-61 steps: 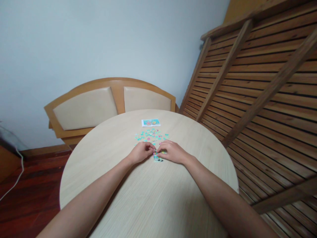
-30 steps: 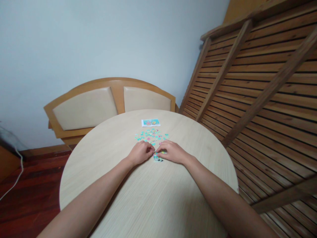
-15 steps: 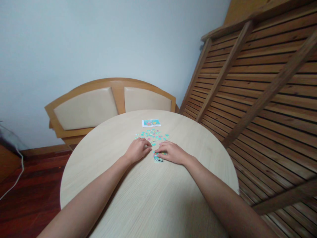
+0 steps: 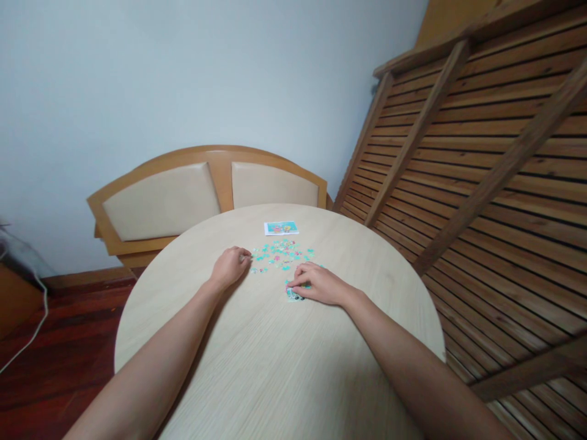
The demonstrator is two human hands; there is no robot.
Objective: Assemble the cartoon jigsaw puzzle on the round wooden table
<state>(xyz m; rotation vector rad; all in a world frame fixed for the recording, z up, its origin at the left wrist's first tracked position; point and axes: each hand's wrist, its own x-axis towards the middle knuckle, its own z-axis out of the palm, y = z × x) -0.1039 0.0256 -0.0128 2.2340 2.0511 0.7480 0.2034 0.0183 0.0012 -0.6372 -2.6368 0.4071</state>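
Observation:
Close to me on the table lies a small block of joined jigsaw puzzle pieces (image 4: 294,296), partly covered by my right hand (image 4: 321,284). That hand's thumb and fingers are closed at the block's upper edge, touching it. My left hand (image 4: 229,267) rests at the left side of the loose puzzle pieces (image 4: 277,249). Its fingers are curled together; whatever may be between the tips is too small to make out. The loose pieces are mostly turquoise, with some pink and yellow ones, spread beyond and between both hands.
A picture card (image 4: 281,228) with cartoon figures lies behind the pieces on the round table (image 4: 257,373). Beyond the table stands a padded headboard (image 4: 165,201) against the wall. A slatted wooden frame (image 4: 458,171) leans at the right. A white cable (image 4: 43,305) hangs at the left.
My left hand has moved left and slightly away from me, from beside the joined block to the left edge of the loose pieces. My right hand has stayed at the block.

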